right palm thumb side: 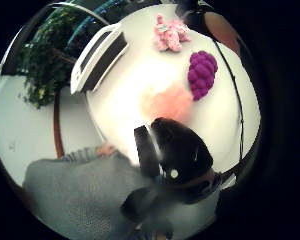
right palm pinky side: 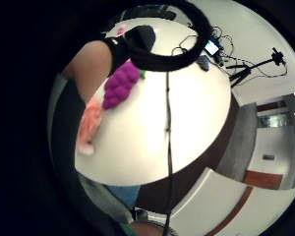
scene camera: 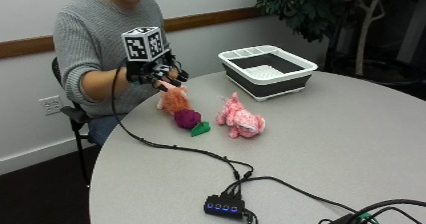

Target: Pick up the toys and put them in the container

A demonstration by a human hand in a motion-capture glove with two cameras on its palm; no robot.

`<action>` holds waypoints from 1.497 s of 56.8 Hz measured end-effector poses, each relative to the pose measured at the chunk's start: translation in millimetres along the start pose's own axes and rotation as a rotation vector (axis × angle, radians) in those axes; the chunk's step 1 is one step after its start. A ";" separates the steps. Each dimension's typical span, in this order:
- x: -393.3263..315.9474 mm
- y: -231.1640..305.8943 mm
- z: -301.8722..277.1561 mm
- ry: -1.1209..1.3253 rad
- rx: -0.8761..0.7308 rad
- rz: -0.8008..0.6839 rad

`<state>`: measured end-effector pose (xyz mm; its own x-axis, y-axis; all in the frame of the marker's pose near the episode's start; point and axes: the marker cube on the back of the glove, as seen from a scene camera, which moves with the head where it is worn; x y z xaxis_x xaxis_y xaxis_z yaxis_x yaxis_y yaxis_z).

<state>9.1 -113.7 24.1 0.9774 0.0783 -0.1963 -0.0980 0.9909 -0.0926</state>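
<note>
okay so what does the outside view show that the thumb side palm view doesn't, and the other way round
Only the outside view shows the green leaf on the purple grape toy and the black hub with blue lights on the table.

Only the thumb side palm view shows the gloved fingers from the palm side.

Both show the white and black container, the pink plush toy, the orange plush toy, the grape toy and the plant. The right hand hovers by the orange toy; whether it touches is unclear.

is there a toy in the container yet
No, the container holds no toy; the orange toy, purple toy and pink toy lie on the table.
</note>
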 end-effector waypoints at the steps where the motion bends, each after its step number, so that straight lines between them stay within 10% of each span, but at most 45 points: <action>1: 0.7 -8.0 0.4 0.007 -0.004 0.006; 31: 30.4 -68.4 106.9 0.094 -0.338 0.268; 50: 23.1 -70.5 117.7 -0.019 -0.220 0.282; 75: 7.5 -144.5 -56.5 0.006 0.053 0.158; 85: -97.2 -189.5 -69.7 -0.083 0.026 -0.110</action>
<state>-80.4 -316.7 -7.3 0.9942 -0.0229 -0.1050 0.0141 0.9964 -0.0831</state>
